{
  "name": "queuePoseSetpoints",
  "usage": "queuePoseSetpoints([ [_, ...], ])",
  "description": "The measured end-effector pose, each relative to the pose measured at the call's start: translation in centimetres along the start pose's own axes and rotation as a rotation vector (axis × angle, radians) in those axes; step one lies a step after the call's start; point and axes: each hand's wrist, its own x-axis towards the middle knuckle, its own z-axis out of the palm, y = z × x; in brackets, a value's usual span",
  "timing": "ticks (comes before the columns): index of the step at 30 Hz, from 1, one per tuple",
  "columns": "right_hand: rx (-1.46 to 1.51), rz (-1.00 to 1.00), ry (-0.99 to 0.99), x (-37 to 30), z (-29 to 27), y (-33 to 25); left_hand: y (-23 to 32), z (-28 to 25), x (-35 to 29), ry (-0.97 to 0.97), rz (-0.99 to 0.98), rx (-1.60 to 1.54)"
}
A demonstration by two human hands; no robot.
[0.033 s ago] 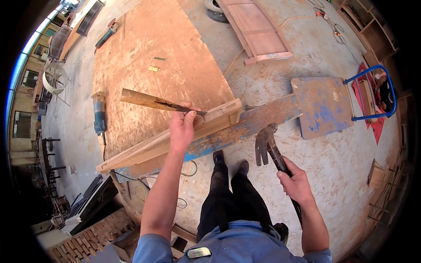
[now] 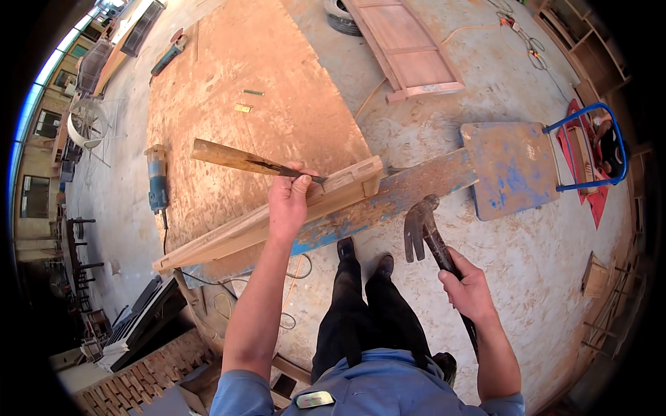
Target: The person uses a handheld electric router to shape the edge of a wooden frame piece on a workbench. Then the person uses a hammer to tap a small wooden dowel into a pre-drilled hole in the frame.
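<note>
My left hand (image 2: 286, 208) is closed round the metal part of a wood chisel (image 2: 232, 157), whose worn wooden handle points off to the left. The chisel's tip rests at the top edge of a long pale wooden beam (image 2: 352, 180), close to a slot near its right end. That beam lies slantwise along the near edge of the workbench, and my hand covers part of it. In my right hand (image 2: 469, 286) is a claw hammer (image 2: 433, 239), gripped by its dark handle with the head raised, apart from beam and chisel.
The dusty plywood bench top (image 2: 270, 62) carries a blue power tool (image 2: 157, 180), an angle grinder (image 2: 170, 54) and small metal pieces. A blue-stained plank (image 2: 416, 186) runs beside the beam toward a flat trolley (image 2: 510, 166). A wooden panel (image 2: 409, 52) lies beyond. Cables loop near my feet.
</note>
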Motion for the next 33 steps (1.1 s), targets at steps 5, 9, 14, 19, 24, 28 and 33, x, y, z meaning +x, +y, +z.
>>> queuePoseSetpoints([
  [5, -0.007, -0.045, 0.01, 0.3, 0.0, 0.4, 0.9, 0.2, 0.1, -0.019, 0.003, 0.02],
  [9, 0.024, 0.016, -0.013, 0.2, 0.1, -0.3, 1.7, 0.1, 0.5, -0.07, 0.012, 0.15],
  [14, 0.052, 0.028, -0.011, 0.4, 0.1, 0.0, 3.2, 0.4, 1.0, -0.117, 0.001, 0.315],
  [19, 0.037, 0.044, -0.02, 0.5, 0.1, 0.0, 3.5, 0.4, 1.2, -0.161, 0.048, 0.383],
  [24, 0.029, 0.028, -0.031, 0.8, 0.1, -0.6, 4.2, 0.8, 1.3, -0.174, 0.002, 0.48],
  [28, 0.028, 0.003, -0.031, 1.2, 0.1, -1.2, 3.8, 0.9, 1.2, -0.138, 0.035, 0.496],
  [33, -0.019, -0.043, -0.025, 1.3, -0.3, -3.4, 3.2, 1.0, 1.1, -0.12, 0.064, 0.512],
])
